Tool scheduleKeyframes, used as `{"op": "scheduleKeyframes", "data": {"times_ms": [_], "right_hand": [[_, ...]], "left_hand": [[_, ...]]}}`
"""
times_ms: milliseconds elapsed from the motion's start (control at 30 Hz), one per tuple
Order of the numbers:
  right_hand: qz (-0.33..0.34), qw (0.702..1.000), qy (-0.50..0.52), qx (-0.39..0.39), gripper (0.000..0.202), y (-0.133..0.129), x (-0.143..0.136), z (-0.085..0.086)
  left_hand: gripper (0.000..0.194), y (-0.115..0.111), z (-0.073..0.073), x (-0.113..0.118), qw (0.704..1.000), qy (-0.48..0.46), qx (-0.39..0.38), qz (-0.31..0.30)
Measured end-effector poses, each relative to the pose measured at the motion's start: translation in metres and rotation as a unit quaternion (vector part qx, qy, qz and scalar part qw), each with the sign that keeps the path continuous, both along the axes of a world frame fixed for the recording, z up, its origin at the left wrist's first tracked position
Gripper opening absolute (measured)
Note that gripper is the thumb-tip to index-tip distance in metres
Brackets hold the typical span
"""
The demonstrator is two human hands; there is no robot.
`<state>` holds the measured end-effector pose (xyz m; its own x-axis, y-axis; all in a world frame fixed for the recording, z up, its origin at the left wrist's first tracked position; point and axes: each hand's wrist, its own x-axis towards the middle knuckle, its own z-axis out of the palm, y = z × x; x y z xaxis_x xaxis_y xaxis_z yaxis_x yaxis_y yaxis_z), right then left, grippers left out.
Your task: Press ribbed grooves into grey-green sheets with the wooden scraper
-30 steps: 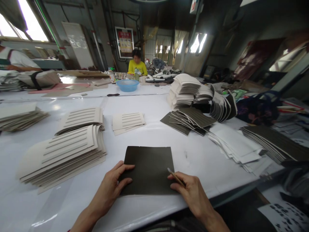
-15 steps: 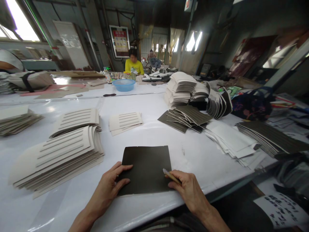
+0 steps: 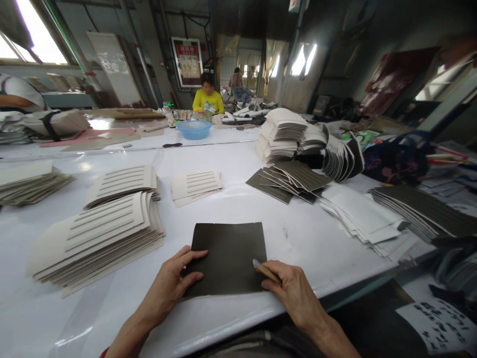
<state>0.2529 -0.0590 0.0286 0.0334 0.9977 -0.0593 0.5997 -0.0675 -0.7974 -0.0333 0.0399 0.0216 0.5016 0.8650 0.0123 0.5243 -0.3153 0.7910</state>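
A dark, nearly square sheet (image 3: 229, 258) lies flat near the table's front edge, a thin pale edge showing along its bottom. My left hand (image 3: 179, 273) rests at its left side, thumb and index finger stretched apart on the dark surface; the other fingers are partly hidden. In my right hand (image 3: 294, 288) is a small tan-handled tool with a pale tip (image 3: 268, 271), exact kind unclear. The tip points up and left over the sheet's right edge, and the thumb touches that edge lower down.
Slotted pale sheets stand in stacks (image 3: 108, 223) on the left, with a smaller pile (image 3: 197, 186) ahead. Dark sheets (image 3: 294, 179) and white pieces (image 3: 361, 216) lie to the right. Farther back are a blue basin (image 3: 194, 130) and a person in yellow (image 3: 208, 102).
The whole view has shifted slightly, so the table things appear a little further right. Both hands and the dark sheet keep nearly the same arrangement.
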Motion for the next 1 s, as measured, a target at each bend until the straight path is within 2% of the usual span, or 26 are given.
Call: {"op": "scheduleKeyframes", "data": {"times_ms": [100,333,600,800,1000], "right_hand": [[0.008,1.000,-0.011,0.008,0.016,-0.002,-0.001,-0.002],[0.023,0.999,-0.027,0.022,0.019,-0.003,0.005,-0.018],[0.029,0.999,-0.033,0.020,0.022,-0.001,0.007,-0.021],[0.032,0.999,-0.033,0.018,0.020,0.000,0.007,-0.022],[0.039,0.998,-0.039,0.019,0.018,0.000,0.009,-0.025]], "left_hand": [[0.036,-0.002,0.003,0.001,0.999,-0.030,-0.034,0.003],[0.039,-0.005,0.009,0.002,0.990,-0.111,-0.088,0.003],[0.038,-0.007,0.002,0.002,0.993,-0.088,-0.079,0.011],[0.041,-0.009,0.005,0.004,1.000,-0.023,-0.013,0.014],[0.045,-0.011,0.006,0.006,1.000,0.012,0.015,0.008]]}}
